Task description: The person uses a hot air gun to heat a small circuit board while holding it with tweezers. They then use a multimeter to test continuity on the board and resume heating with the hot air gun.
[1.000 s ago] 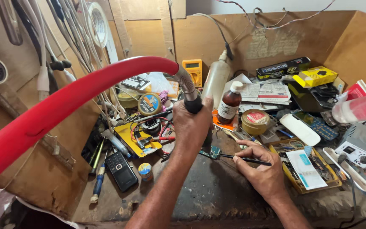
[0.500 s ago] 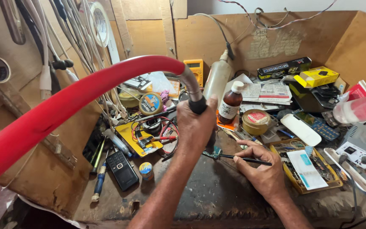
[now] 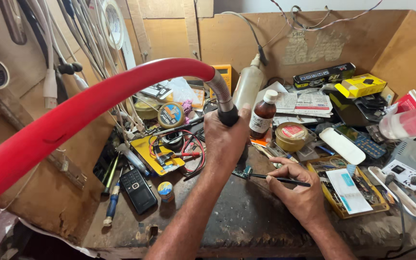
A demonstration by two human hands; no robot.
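1. Left hand: wrapped tight around the black handle of a hot-air tool, nozzle pointing down. A ribbed metal neck and a thick red hose rise from the handle and arc off to the left across the view.
2. Right hand: pinched narrow on slim tweezers, held low over the bench; the tips reach left to the circuit board.
3. Circuit board: small, greenish, lying on the dark worktop just under the left hand, between the two hands. The hand covers most of it.
4. State of work: tool and tweezers are both brought to bear on the board, so heating or lifting of a part appears to be under way. No loosened part can be seen at the tweezer tips, which are too small to read; removal or seating seems not yet done.
5. Nearby, right of the left hand: brown bottle with white cap, upright; a round tin with red label beside it.
6. Nearby, left: black mobile phone lying flat; a yellow tray of red and black wires.
7. Far right: grey control unit with knob; a yellow parts box near the right hand.
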